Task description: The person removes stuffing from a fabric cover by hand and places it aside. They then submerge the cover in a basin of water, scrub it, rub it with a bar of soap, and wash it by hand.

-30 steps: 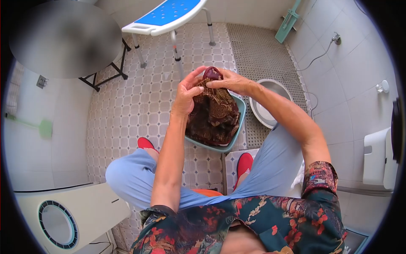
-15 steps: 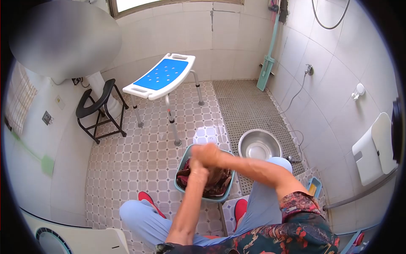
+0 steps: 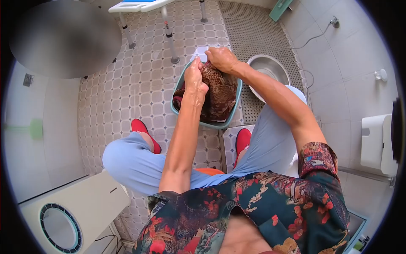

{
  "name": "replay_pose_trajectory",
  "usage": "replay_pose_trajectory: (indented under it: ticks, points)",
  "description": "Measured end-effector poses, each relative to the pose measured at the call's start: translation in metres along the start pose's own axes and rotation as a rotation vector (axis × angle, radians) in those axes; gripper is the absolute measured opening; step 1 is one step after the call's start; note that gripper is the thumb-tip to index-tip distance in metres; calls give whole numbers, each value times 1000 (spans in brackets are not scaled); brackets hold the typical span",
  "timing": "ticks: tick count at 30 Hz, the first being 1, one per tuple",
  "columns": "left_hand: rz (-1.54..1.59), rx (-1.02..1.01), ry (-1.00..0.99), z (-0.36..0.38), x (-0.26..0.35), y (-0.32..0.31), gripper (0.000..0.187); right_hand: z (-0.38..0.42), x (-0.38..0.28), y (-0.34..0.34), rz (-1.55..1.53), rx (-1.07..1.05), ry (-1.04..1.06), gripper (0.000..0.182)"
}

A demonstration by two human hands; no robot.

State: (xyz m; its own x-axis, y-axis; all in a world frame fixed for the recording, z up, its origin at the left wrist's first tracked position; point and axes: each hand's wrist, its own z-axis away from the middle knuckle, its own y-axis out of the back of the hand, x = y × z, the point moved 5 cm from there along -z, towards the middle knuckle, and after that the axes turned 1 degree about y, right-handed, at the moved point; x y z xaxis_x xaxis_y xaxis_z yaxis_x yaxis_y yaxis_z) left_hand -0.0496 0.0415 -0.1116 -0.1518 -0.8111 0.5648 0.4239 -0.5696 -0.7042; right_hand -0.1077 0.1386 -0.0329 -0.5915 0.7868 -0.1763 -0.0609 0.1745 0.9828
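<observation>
A brown patterned garment (image 3: pixel 220 95) is bunched in a light teal plastic basin (image 3: pixel 237 99) on the floor between the knees. My right hand (image 3: pixel 223 59) is closed on the garment's upper end above the basin's far side. On the garment's left side, my left hand (image 3: pixel 195 78) has its fingers bent against the cloth, gripping it near the top. Both hands look wet. Some dark red cloth (image 3: pixel 177 100) shows at the basin's left side.
A steel bowl (image 3: pixel 272 70) stands right of the basin, partly on a grey drain mat (image 3: pixel 249 25). A shower chair's leg (image 3: pixel 171 44) rises beyond the basin. Red shoes (image 3: pixel 141 127) flank it. A white cabinet with a round window (image 3: pixel 61 226) is at lower left.
The view has tilted down, so basin and bowl sit higher in frame. My hands, earlier together over the basin, are now slightly apart, with the garment stretched upward below them.
</observation>
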Motion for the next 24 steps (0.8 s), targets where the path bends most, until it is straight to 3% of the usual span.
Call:
replay_pose_trajectory:
  ticks: [2, 3, 4, 6, 8, 10, 11, 12, 14, 15, 16, 18, 19, 20, 22, 24]
  points:
    - [5, 52, -64, 8, 19, -6, 23, 5, 0, 2, -633, -107, -29, 39]
    - [1, 99, -120, 13, 29, -7, 27, 14, -10, 9, -883, -150, -31, 53]
    - [13, 109, -123, 14, 31, -5, 27, 18, -15, 10, -878, -165, -24, 53]
    - [-58, -96, -159, 15, 37, -14, 28, 27, -31, 17, -619, -110, 212, 66]
    - [-140, -115, -140, 16, 37, -12, 30, 33, -32, 16, -623, -116, 161, 73]
    - [-94, -269, -219, 17, 39, -16, 29, 31, -25, 17, -436, -248, -53, 62]
    - [-79, -336, -328, 19, 43, -17, 25, 27, -22, 17, -407, -232, -77, 49]
    - [-79, -328, -328, 25, 47, -16, 25, 28, -22, 18, -410, -239, -74, 49]
    - [-284, -280, -362, 35, 56, -17, 22, 29, -14, 33, -513, -13, -137, 53]
    - [-498, -368, -413, 22, 49, -4, 30, 26, -7, 34, -552, -6, -166, 46]
    - [-498, -361, -418, 17, 45, 11, 30, 26, -3, 35, -553, -10, -159, 46]
    - [-953, -450, -352, 12, 25, 28, 41, 24, 9, 39, -738, 55, -211, 38]
    - [-1224, -325, -424, 10, 22, 39, 42, 22, 12, 39, -751, 81, -223, 35]
    - [-1221, -326, -427, 9, 19, 48, 42, 22, 16, 39, -747, 82, -222, 35]
    - [-1401, -102, -283, 10, 19, 71, 42, 25, 23, 43, -738, 195, -279, 31]
    - [-1219, -173, -192, 3, 15, 80, 38, 17, 44, 30, -779, 299, -212, 26]
